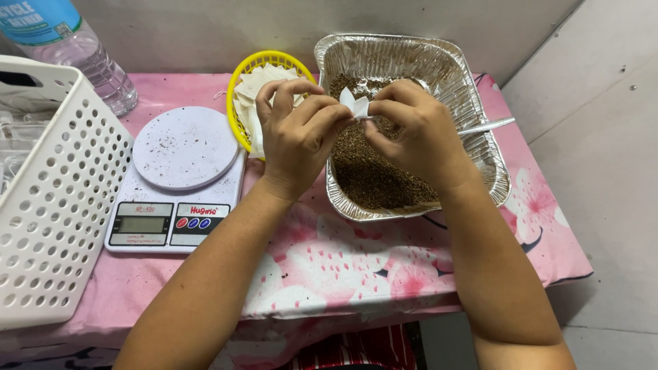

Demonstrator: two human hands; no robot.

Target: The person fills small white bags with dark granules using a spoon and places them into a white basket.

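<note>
- A small white paper pouch is held between both hands, above the near-left part of the foil tray.
- The left hand pinches the pouch's left side; its thumb and fingertips are closed on the paper, with the other fingers curled above.
- The right hand pinches the right side the same way, fingers bent and closed on the paper's edge.
- The two hands' fingertips nearly meet at the pouch, which shows only as a small folded white piece between them.
- The foil tray holds a heap of brown granules, piled mostly to its left and near side.
- A white plastic handle sticks out over the tray's right rim; its working end is hidden behind the right hand.
- Just left of the tray, behind the left hand, stands a yellow basket with a stack of white paper pieces in it.
- Left of the basket sits a white kitchen scale with a round platform bearing a few dark specks; the basket's rim overlaps its far-right edge.
- A white perforated bin stands at the far left, touching or just beside the scale.
- A clear water bottle stands behind the bin, near the wall.
- All rest on a table under a pink flowered cloth.
</note>
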